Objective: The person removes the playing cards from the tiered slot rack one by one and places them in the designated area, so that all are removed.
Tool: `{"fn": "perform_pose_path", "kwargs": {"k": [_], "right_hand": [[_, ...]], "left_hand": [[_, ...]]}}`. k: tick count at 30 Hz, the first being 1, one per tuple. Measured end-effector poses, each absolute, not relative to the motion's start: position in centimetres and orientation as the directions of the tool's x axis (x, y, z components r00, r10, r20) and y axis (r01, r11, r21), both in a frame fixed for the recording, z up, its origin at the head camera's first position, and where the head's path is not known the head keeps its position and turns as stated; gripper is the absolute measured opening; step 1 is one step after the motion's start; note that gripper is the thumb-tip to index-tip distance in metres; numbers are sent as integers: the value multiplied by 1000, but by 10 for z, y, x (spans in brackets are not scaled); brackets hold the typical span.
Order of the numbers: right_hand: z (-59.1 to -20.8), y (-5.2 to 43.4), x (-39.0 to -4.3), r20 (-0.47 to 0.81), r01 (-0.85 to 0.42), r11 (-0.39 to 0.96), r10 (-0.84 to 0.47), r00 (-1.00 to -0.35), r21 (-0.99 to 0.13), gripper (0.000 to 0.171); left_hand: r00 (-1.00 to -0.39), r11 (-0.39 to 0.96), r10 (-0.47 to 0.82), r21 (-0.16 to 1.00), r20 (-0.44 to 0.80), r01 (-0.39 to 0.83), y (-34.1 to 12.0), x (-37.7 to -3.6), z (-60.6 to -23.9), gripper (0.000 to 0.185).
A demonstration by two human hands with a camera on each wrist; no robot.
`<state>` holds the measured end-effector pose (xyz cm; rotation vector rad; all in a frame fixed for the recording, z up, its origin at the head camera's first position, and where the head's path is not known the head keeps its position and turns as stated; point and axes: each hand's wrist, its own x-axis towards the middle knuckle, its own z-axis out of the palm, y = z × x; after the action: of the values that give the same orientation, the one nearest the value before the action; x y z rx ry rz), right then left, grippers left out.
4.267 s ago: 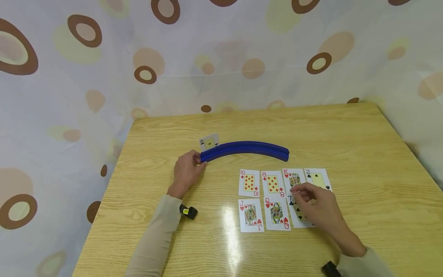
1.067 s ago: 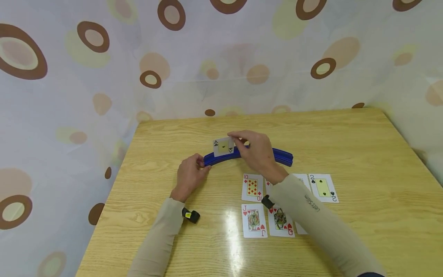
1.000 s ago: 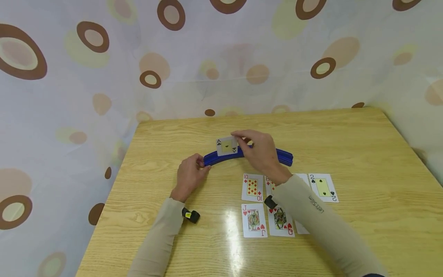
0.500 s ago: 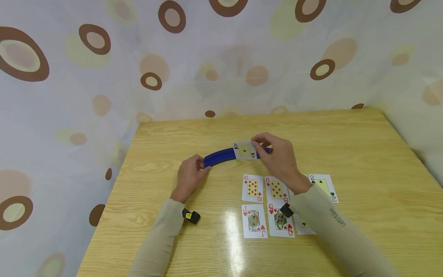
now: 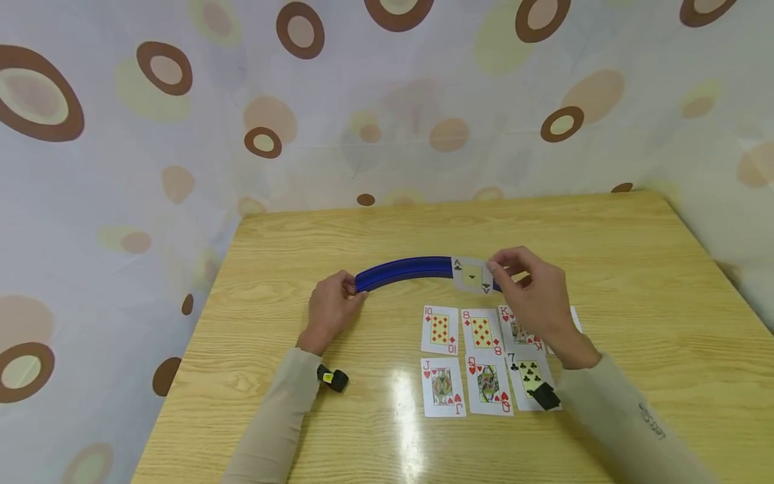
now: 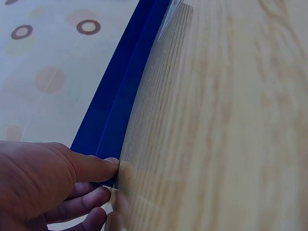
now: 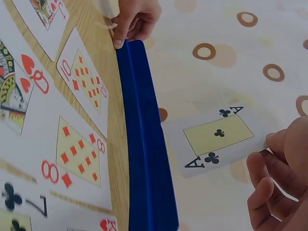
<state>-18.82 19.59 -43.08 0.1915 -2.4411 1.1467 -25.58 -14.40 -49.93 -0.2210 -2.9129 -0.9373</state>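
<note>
At the left end of a curved blue playing-card holder [image 5: 402, 269], my left hand [image 5: 331, 306] grips it between thumb and fingers. My right hand [image 5: 535, 292] pinches the ace of clubs [image 5: 472, 275] by its right edge, face toward me. In the head view the ace overlaps the right part of the holder and hides some of it. The right wrist view has the ace [image 7: 219, 139] with its lower edge right at the top edge of the holder [image 7: 144, 139]. The left wrist view shows the thumb of the left hand [image 6: 57, 175] on the holder's front.
Face-up cards lie in two rows in front of the holder: ten of diamonds [image 5: 440, 329], eight of diamonds [image 5: 482, 333], king of hearts [image 5: 520, 329], jack of hearts [image 5: 443, 386], queen of hearts [image 5: 488, 386] and seven of clubs [image 5: 529, 373]. Another card is mostly covered by the right hand.
Earlier the ace stood at the holder's left end and the right hand was empty over the cards. The right hand has since taken the ace and moved it rightward along the holder.
</note>
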Motion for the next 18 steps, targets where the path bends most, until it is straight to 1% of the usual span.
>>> {"fn": "perform_pose_path", "kwargs": {"k": [7, 18], "right_hand": [[-433, 216, -170, 469, -296, 658, 98, -878, -693, 14], [-448, 246, -148, 396, -153, 694, 204, -895, -703, 15]], "left_hand": [[-988, 803, 111, 576, 111, 155, -144, -256, -499, 26], [-989, 800, 109, 581, 100, 147, -144, -256, -500, 26]]}}
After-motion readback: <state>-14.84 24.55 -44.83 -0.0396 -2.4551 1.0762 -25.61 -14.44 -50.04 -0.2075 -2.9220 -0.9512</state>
